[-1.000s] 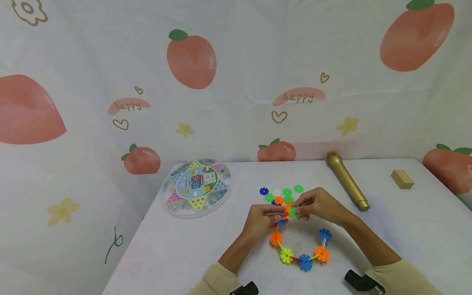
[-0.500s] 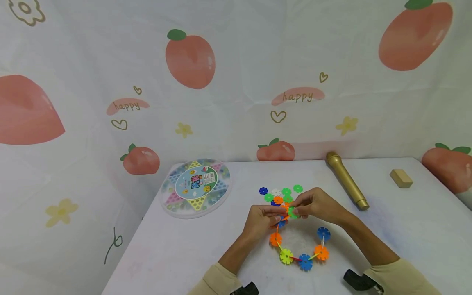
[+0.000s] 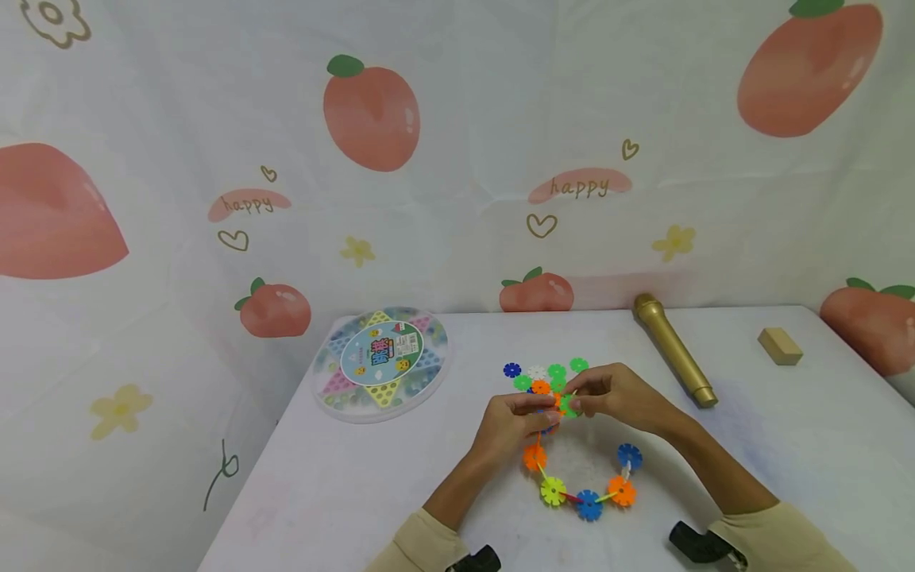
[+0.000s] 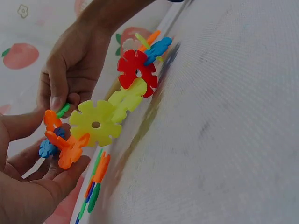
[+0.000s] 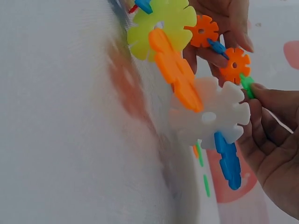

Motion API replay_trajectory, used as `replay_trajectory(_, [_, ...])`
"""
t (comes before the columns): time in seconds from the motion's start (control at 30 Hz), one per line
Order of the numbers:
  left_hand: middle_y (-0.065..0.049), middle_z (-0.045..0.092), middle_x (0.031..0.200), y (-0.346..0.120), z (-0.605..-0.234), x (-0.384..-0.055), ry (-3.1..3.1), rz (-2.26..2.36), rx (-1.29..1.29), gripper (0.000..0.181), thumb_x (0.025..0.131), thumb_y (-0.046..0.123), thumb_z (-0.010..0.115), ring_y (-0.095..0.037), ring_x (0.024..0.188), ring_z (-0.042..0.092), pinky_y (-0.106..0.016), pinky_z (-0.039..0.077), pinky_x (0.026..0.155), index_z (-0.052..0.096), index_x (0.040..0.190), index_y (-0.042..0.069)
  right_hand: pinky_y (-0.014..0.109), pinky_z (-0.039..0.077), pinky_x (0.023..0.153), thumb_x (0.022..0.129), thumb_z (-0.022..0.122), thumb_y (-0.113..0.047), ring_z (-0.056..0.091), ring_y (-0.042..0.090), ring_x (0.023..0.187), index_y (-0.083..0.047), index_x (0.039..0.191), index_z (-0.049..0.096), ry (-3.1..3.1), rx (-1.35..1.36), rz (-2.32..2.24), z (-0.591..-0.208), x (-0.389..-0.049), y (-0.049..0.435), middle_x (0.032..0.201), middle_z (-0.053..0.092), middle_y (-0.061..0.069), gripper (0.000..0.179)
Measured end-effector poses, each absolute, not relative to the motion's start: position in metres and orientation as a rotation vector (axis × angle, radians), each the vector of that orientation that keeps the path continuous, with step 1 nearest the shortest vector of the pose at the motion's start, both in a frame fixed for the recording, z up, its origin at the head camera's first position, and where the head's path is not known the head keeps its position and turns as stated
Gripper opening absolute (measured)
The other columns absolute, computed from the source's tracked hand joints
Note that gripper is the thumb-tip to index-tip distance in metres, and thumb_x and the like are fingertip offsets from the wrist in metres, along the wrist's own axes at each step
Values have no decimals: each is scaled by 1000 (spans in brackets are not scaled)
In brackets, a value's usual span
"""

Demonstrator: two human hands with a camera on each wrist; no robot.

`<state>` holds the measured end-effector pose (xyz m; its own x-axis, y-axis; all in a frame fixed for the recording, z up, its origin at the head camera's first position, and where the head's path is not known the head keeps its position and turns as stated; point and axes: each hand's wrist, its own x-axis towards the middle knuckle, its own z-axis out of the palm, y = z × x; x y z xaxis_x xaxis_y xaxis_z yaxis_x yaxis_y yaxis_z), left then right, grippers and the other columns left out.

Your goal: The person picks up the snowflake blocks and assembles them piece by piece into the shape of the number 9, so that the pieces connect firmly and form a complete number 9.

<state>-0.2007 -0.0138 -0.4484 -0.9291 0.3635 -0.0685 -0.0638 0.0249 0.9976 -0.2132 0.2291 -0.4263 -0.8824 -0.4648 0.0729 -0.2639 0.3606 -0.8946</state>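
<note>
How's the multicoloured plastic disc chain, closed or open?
Open: its blue plastic end disc is apart from the green plastic disc the right hand pinches.

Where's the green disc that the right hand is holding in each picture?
Head: green disc right of centre, below mid-height.
Left wrist: green disc at left, about mid-height, nearly edge-on.
Right wrist: green disc toward the right edge, above mid-height, nearly edge-on.
Shared landmark: the right hand, which pinches it in every view.
</note>
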Motion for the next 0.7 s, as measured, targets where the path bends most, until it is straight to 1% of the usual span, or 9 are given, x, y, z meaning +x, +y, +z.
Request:
replay_trajectory(0.13, [-2,79,113,-14,-449,-200,2063,1922,312,26,92,14,83,-15,92,77,-27,62,86,81,117,9,37,61,77,99,71,-12,68,28,80,-2,113,77,2424,-659,-1551,-427,-212,231,89,72,14,18])
replay_trajectory(0.27, [-2,80,107,-14,-451,-201,2058,1888,302,25,93,20,83,-12,92,76,-26,61,88,82,117,10,37,62,78,99,72,-12,69,34,80,-1,113,77,2423,-657,-1560,-427,-212,232,89,72,16,19])
replay_trajectory(0.33, [-4,81,103,-14,-451,-202,2031,1888,296,26,94,23,83,-13,93,77,-27,61,90,82,115,8,37,62,78,98,72,-12,69,34,79,-1,113,77,2422,-650,-1563,-426,-213,232,88,72,17,19])
replay_trajectory(0.43, [-7,82,99,-15,-451,-202,2002,1900,302,26,95,25,82,-17,95,79,-29,61,92,83,113,6,36,61,76,98,73,-12,69,32,78,0,113,77,2426,-648,-1562,-425,-213,232,87,73,14,19])
replay_trajectory(0.57, [-11,82,97,-14,-452,-202,1966,1941,301,25,95,20,81,-21,96,81,-31,62,92,82,112,3,36,62,76,98,72,-11,70,31,79,-1,111,79,2441,-685,-1567,-424,-213,232,92,76,10,17])
replay_trajectory(0.7, [-13,82,97,-13,-452,-202,1980,1969,292,23,95,17,82,-23,94,81,-30,62,89,82,112,1,35,63,75,99,72,-9,71,33,80,-2,109,80,2444,-731,-1578,-423,-213,231,95,78,10,15])
